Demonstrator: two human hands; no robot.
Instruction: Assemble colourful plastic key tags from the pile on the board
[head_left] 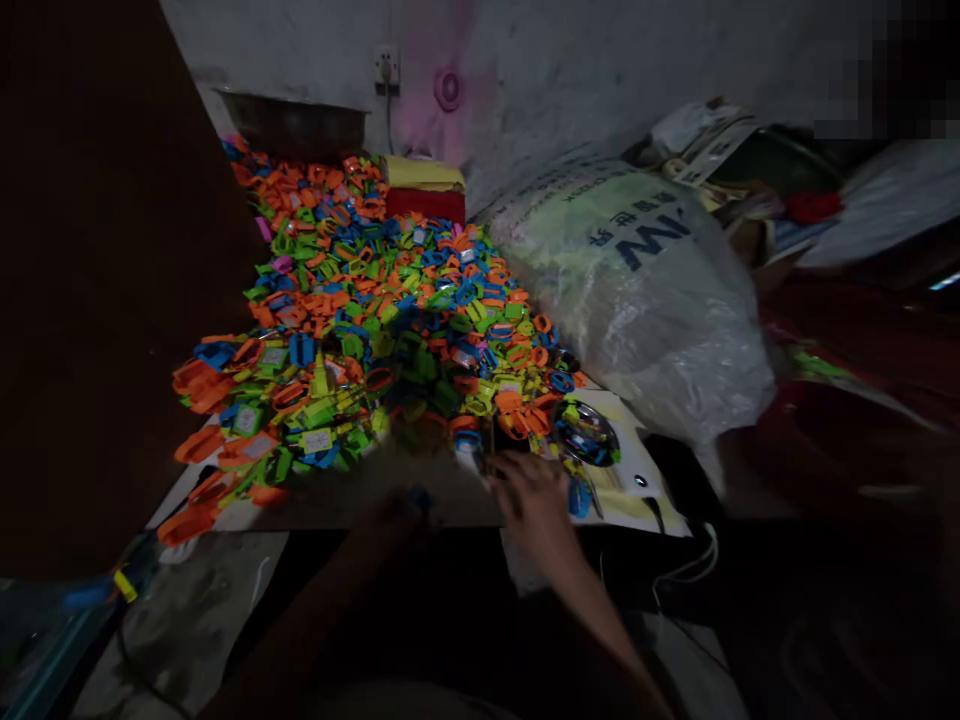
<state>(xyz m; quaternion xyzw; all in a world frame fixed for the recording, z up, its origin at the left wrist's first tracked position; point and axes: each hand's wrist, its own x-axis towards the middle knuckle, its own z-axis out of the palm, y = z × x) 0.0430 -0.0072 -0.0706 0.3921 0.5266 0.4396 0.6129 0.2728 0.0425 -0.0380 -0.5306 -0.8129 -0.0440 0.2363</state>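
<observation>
A large pile of bright toy watches or watch-like plastic bands (330, 290) in orange, green, blue and yellow covers the table. My left hand (394, 512), deep in shadow, is closed at the table's front edge. A small blue piece (421, 497) shows at its fingertips; its exact kind is too dark to make out. My right hand (531, 492) rests to the right with its fingers apart and bent, by a small dark box (511, 440) at the pile's edge. A blue band (578, 497) lies just right of that hand.
Right of the pile stands a round metal bowl (586, 434) with small coloured pieces. Behind it bulges a big clear plastic bag (645, 300). A metal basin (296, 125) and a red box (426, 205) stand by the wall. A white cable (705, 560) hangs at the right edge.
</observation>
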